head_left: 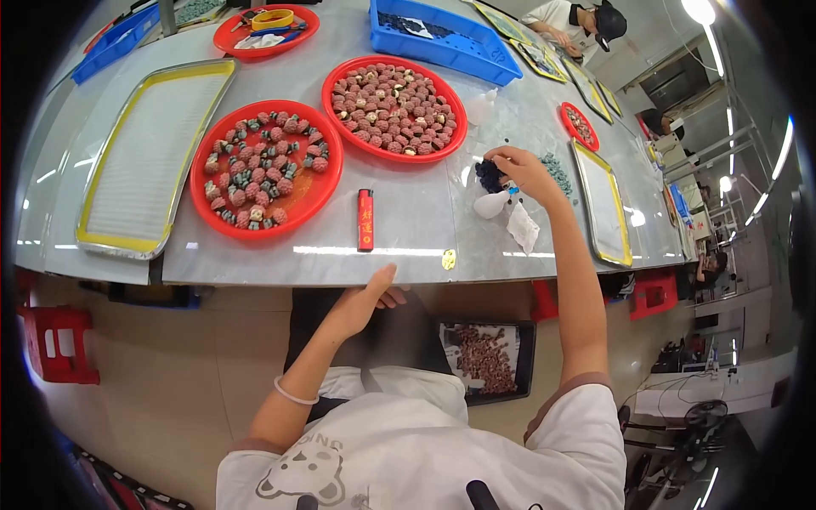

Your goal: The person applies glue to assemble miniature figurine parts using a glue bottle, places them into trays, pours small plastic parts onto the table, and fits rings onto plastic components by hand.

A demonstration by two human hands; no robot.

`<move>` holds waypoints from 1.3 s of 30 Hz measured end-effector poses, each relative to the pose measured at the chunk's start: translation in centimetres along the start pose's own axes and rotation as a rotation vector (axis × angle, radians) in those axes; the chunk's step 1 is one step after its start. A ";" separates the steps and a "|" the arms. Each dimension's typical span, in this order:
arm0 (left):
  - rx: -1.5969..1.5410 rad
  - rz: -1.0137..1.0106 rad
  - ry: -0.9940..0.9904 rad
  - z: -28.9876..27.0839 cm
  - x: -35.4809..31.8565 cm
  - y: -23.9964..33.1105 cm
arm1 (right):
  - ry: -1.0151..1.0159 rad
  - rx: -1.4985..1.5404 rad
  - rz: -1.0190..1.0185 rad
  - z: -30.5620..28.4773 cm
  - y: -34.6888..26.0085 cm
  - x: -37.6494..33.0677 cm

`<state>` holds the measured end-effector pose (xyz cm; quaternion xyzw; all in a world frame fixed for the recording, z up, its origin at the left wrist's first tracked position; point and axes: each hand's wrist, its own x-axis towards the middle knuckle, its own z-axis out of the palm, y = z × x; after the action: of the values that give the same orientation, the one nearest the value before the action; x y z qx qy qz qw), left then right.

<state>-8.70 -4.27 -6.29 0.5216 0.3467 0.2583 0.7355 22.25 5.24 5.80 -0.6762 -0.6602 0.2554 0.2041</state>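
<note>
At the table, the right hand reaches far to pinch a dark bead cluster; the left hand, open and empty, hangs below the near edge, farther from the beads.

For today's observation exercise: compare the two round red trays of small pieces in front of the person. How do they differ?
The nearer red tray is loosely filled, with bare red showing between pinkish and grey-green pieces. The farther red tray is packed almost full, mostly pinkish pieces with some pale ones. The nearer lies left, beside the yellow-rimmed metal tray. Both are round, red and on the grey table.
</note>
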 end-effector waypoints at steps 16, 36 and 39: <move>-0.084 -0.161 0.154 -0.7 -1.3 -4.7 | 0.223 -0.042 -0.140 -2.0 6.2 1.8; 0.054 -0.254 0.167 -1.4 -2.1 -4.5 | 0.413 0.042 0.046 2.5 3.4 -10.8; 0.054 -0.189 0.134 -1.9 -2.1 -5.5 | 0.382 0.101 0.143 4.0 2.7 -13.7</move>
<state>-11.38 -6.51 -11.44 0.4879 0.4496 0.2126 0.7173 21.95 -8.75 2.09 -0.7464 -0.5462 0.1692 0.3405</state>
